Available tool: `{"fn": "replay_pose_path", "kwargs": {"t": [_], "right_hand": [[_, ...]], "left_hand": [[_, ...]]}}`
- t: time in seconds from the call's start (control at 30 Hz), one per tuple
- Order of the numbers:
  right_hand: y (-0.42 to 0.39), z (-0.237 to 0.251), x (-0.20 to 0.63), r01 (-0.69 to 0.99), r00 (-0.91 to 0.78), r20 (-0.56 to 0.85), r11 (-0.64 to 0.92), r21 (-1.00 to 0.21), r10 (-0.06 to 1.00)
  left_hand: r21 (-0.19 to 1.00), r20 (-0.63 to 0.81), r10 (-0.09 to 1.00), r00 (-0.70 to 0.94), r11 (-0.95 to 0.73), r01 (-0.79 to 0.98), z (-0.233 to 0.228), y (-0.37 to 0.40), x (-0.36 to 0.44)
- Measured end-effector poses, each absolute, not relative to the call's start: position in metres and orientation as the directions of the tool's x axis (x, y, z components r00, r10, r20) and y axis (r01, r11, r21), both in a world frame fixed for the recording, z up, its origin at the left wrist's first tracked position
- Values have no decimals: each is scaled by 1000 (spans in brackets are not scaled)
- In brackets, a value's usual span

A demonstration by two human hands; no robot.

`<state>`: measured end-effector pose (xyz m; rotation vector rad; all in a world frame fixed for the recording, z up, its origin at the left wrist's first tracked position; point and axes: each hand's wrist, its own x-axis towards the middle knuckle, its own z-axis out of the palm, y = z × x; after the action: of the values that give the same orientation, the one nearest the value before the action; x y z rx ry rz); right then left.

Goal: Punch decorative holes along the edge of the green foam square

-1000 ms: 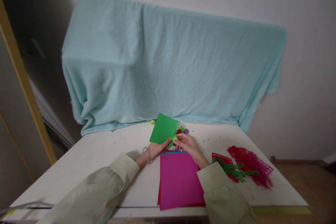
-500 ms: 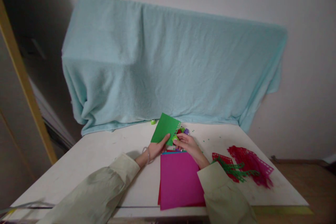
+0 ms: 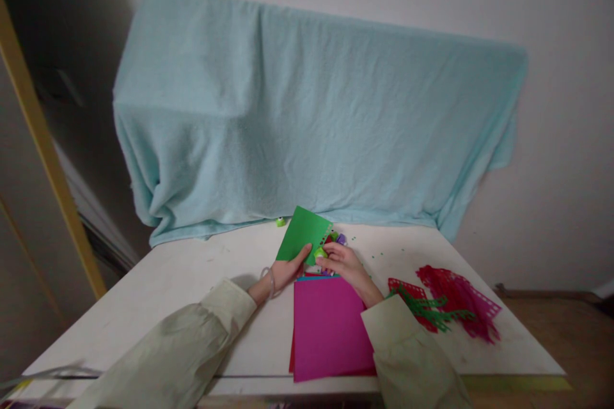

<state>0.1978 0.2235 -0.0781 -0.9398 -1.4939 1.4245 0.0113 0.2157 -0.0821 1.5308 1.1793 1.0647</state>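
Observation:
A green sheet of paper [image 3: 302,233] is pinched at its lower edge by my left hand [image 3: 289,268], thumb on top. Punched holes run along its right edge. My right hand [image 3: 344,263] grips a small bright green craft punch [image 3: 321,255] at the lower end of that holed edge. Just behind my right fingers lie a purple punch [image 3: 341,239] and small red and green pieces, partly hidden by the hand and sheet. Below both hands rests a stack of coloured paper with a magenta sheet [image 3: 330,329] on top.
Punched strips, red [image 3: 444,287] and green [image 3: 432,313], are heaped at the right of the white table [image 3: 158,307]. Another small green punch [image 3: 281,222] stands at the back, near a light blue cloth [image 3: 336,121]. Tiny green cut-outs are scattered beyond my right hand.
Both hands keep their hold on the sheet and the green punch. Hardly anything has moved beyond a slight shift of the view.

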Motion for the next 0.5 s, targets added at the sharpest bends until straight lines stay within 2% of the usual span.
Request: {"fn": "replay_pose_path", "kwargs": {"t": [0.5], "right_hand": [[222, -78, 197, -34, -382, 68, 60, -998, 921]], "left_hand": [[955, 111, 984, 141, -145, 257, -74, 213, 12]]}}
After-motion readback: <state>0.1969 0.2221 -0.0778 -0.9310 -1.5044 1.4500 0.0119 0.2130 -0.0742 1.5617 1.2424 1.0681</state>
